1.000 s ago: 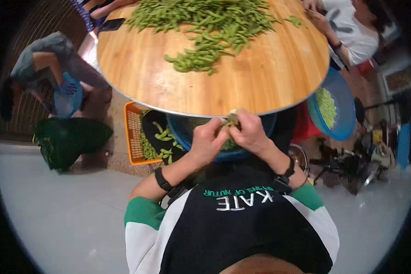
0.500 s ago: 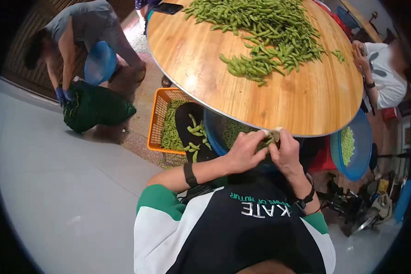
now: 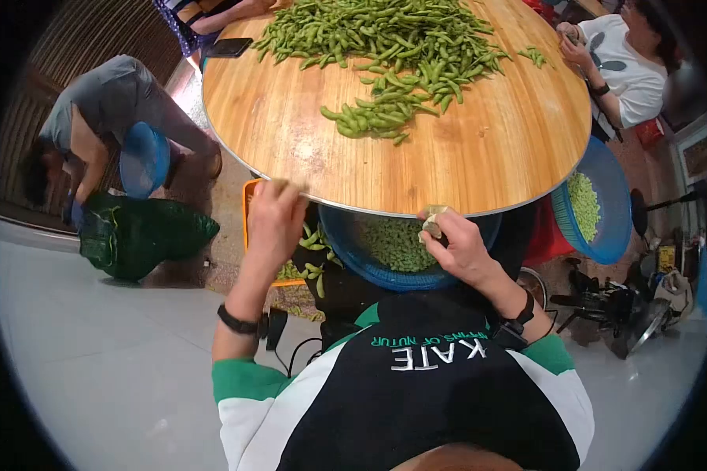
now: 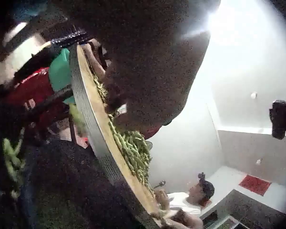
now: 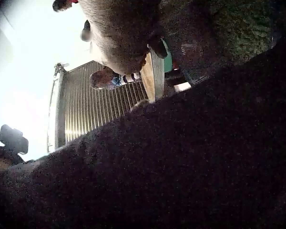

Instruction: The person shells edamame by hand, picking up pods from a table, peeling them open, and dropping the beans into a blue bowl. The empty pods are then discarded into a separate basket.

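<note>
Pods (image 3: 385, 47) heap on the table (image 3: 463, 157); left hand (image 3: 275, 224) grips its rim, right hand (image 3: 456, 243) pinches a husk (image 3: 433, 220).

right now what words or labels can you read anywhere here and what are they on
"KATE": white letters on the wearer's black shirt, seen upside down in the head view.
A smaller green line above it, on the same shirt: too small to read surely.
Wrist views: no text shows.
</note>
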### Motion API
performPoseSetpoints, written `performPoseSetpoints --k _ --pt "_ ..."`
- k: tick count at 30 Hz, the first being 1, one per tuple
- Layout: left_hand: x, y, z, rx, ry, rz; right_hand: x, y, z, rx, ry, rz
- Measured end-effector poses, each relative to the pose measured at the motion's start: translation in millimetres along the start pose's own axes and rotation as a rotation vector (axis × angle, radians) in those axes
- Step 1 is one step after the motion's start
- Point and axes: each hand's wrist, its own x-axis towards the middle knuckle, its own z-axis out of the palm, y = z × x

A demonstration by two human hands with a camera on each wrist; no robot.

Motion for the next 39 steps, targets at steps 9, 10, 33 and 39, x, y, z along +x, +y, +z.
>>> performPoseSetpoints --k 9,10,33,39 --pt "94.5 -29.9 116.1 -0.189 -0.020 -0.171 -9.4 3.7 -11.0 0.231 -0.025 0.231" --pt "94.0 -30.0 115.9 -0.196 -0.062 -0.190 -10.5 4.5 -13.7 0.231 -0.017 0.235" --pt "72.2 7.7 96.4 -0.324 -0.090 -0.113 -4.4 12.4 0.0 0.932 -0.107 0.532" --pt "68.6 1.2 97.9 -0.363 -0.127 -0.200 -3.0 9.0 -3.1 0.983 -0.093 0.534"
